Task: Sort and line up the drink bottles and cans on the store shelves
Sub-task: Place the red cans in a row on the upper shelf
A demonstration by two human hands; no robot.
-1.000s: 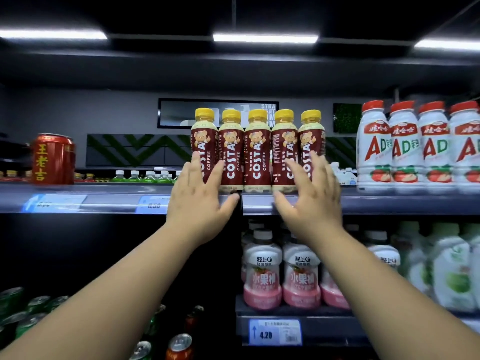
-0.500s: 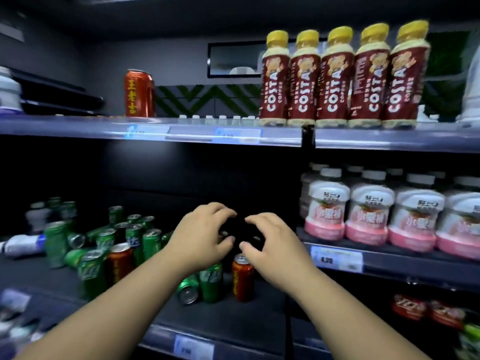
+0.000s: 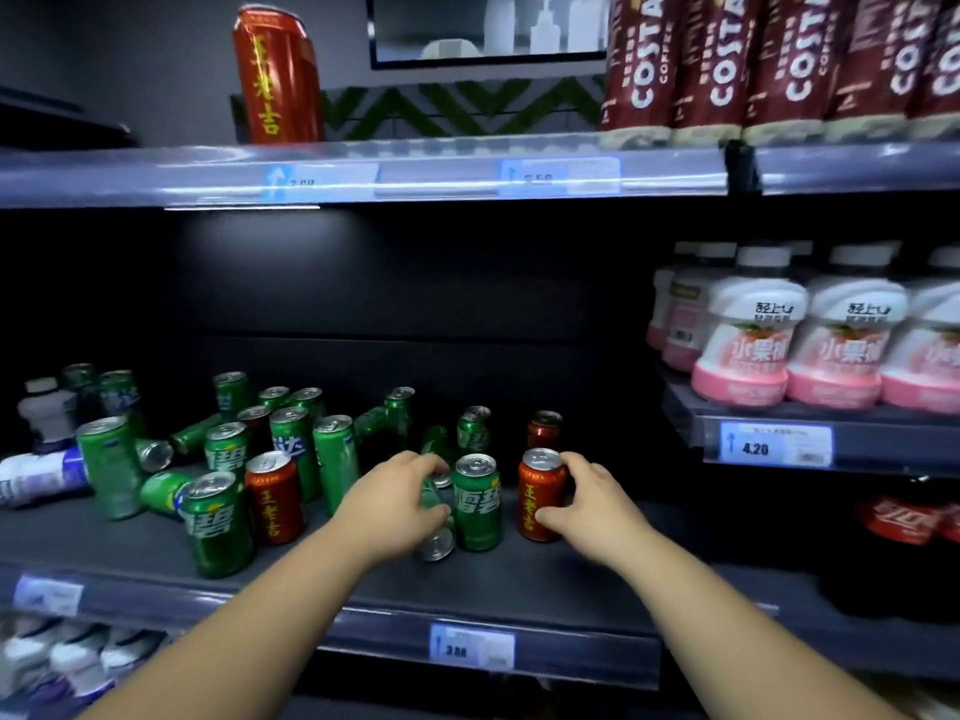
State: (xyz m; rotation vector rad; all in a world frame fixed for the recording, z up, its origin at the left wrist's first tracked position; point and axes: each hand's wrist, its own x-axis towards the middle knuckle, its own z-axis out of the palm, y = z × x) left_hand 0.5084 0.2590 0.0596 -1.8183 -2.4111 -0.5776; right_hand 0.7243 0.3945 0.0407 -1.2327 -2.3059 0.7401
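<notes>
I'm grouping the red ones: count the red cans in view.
4 red cans: one on the top shelf, one among the green cans at left, one in the right hand, one just behind it. Others may be hidden.

Bare left forearm [image 3: 244,610], bare right forearm [image 3: 727,610], bare left grip [image 3: 395,504], bare right grip [image 3: 597,506]

Counted four red cans [image 3: 274,498]. Green cans [image 3: 477,504] came to roughly eighteen; heap too jumbled for exact count. Costa bottles [image 3: 711,70] numbered five. Pink bottles [image 3: 748,345]: three stood in front, at least two behind. White-purple bottles [image 3: 41,475]: two were clear, others blurred. Cola bottles [image 3: 904,517]: at least two. Price tags [image 3: 776,445] totalled five.
</notes>
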